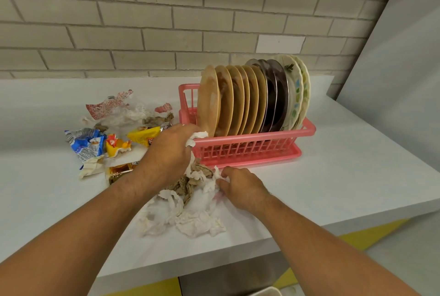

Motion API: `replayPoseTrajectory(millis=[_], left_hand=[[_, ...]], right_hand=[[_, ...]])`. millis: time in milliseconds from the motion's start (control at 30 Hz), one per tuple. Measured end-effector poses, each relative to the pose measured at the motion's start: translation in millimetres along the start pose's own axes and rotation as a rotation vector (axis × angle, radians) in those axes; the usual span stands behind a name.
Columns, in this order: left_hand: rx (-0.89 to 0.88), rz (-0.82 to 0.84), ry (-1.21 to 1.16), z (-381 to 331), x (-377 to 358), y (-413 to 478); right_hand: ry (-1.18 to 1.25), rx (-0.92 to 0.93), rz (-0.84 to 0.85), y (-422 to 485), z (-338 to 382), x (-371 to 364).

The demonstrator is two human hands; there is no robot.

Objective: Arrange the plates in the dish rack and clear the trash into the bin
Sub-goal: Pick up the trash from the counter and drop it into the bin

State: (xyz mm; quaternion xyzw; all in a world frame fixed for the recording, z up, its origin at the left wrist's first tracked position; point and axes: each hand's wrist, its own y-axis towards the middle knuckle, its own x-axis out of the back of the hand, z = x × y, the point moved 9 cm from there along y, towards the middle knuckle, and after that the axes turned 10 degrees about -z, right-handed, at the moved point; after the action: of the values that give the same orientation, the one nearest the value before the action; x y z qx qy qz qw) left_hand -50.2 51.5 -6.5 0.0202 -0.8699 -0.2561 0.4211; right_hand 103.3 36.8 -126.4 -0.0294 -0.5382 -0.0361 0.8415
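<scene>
Now, plates [250,98] racked, I'm clearing up: left hand [169,150] clutches paper towel [199,135], right hand [240,188] pinches more; next, gather and lift.

On the counter [345,176], to the right, a dish rack [250,150] with plates [240,102] standing on edge in a row inside it. Left of the rack, a scatter of wrappers [95,143]; before it, nearer the counter's edge, a heap of paper towels [195,219]. Behind all, a wall [166,21].
</scene>
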Motion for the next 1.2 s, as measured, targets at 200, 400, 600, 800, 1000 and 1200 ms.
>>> replayPoseTrajectory(millis=[200, 400, 600, 800, 1000, 1200], left_hand=[[0.023, -0.02, 0.061, 12, 1, -2], [0.028, -0.127, 0.046, 12, 13, 4], [0.036, -0.011, -0.065, 7, -9, -3], [-0.001, -0.076, -0.126, 2, -18, -14], [0.091, 0.008, -0.251, -7, -45, -26], [0.083, -0.023, -0.238, -40, -51, -42]], right_hand=[[0.072, -0.006, -0.032, 2, -3, 12], [0.181, 0.01, -0.097, 6, -5, 41], [0.397, -0.042, -0.194, 1, -13, 56], [0.407, -0.094, -0.261, -15, -25, 59], [0.443, -0.23, -0.264, -33, -48, 49], [0.415, -0.121, -0.293, -59, -58, 76]])
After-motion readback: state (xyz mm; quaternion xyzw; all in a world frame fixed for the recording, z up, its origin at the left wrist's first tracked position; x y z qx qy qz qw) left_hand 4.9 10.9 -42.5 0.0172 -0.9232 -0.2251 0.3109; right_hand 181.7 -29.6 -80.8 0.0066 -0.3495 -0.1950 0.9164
